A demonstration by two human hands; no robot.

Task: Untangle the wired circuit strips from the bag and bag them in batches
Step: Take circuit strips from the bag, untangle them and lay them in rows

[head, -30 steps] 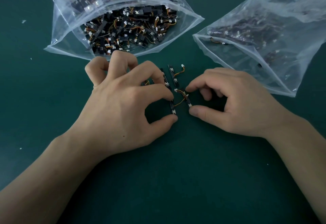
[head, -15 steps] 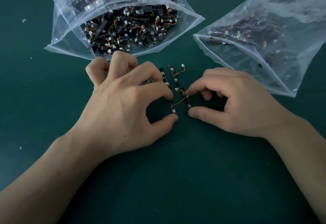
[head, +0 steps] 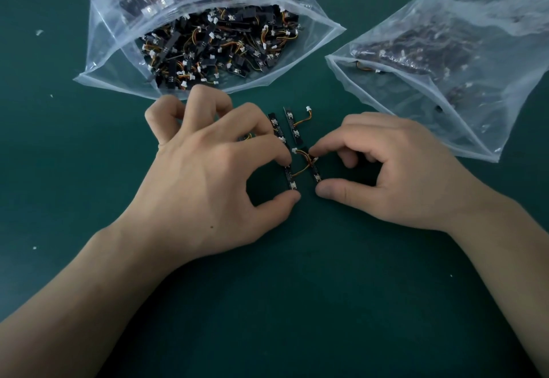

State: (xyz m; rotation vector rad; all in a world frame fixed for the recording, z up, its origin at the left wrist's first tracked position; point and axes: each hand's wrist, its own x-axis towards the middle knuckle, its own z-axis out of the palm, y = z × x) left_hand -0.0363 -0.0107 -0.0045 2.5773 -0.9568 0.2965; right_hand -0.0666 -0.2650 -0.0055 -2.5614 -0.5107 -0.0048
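hardly anything has shifted. on the bench (head: 297, 288) the left hand (head: 208, 181) pinches the left strip (head: 290, 180) thumb to forefinger, the right hand (head: 395, 175) the right strip (head: 315, 173) just beside it; both point away from the person, an orange wire (head: 298, 172) seemingly hooked between them.

The open bag (head: 110, 62) and the other bag (head: 490, 104) are thin clear plastic film, glossy and creased, with a pale sheen on the folds. The strips (head: 292, 126) are matt black board with small white plastic connectors (head: 309, 108) and smooth plastic-coated wires (head: 298, 172). The surface (head: 297, 303) is matt and smooth.
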